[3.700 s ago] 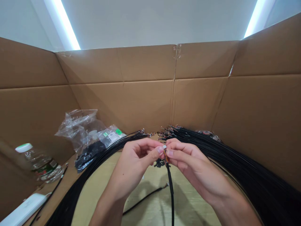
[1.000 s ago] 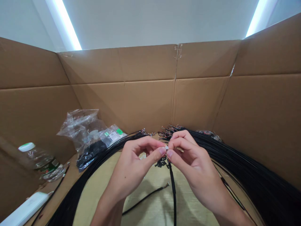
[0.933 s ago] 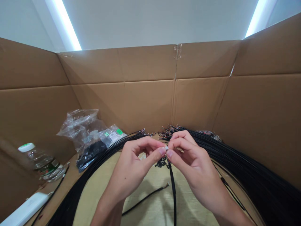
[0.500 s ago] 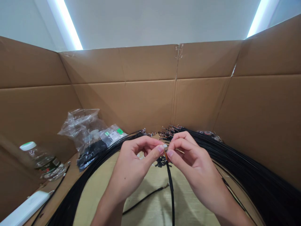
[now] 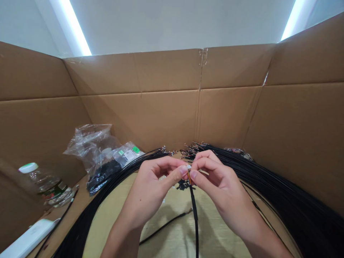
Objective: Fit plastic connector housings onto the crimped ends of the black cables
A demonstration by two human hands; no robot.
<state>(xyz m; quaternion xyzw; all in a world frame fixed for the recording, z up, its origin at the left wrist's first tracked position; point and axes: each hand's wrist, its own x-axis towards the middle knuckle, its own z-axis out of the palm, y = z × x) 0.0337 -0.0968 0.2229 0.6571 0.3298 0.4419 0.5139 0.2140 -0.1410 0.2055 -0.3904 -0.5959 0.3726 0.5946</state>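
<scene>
White connector: while I'm watching this from my end of the feed, the white connector (image 5: 189, 167) is up between the hands, above the worktop, with coloured wires (image 5: 189, 176) running down into a black cable (image 5: 195, 211).
Left hand: left hand (image 5: 150, 190) has thumb and forefinger closed in a pinch on the connector.
Right hand: right hand (image 5: 225, 186) has its thumb and forefinger tips nearly together beside the connector and wires; honestly can't tell if they're gripping.
Wires: they reach the connector, so I'd call this end partly done at least. Whether every wire is seated, no clue, too small. If any aren't, that's what's left here.
Cable bundles: the left bundle (image 5: 107, 190) shows some whitish tips, the right bundle (image 5: 263, 179) looks more like loose coppery ends. Can't judge how many are finished.
Worktop: pale yellowish worktop (image 5: 115, 215), with a short cable (image 5: 166, 226) lying on it and small black pieces (image 5: 183, 185) scattered beyond the hands.
Left side: bottle (image 5: 53, 188), white device (image 5: 34, 234) and clear plastic bags (image 5: 91, 139), all past the left bundle.
Room: tall cardboard walls (image 5: 134, 118) around the bench, pale ceiling (image 5: 172, 25), two bright strip lights (image 5: 75, 28).
</scene>
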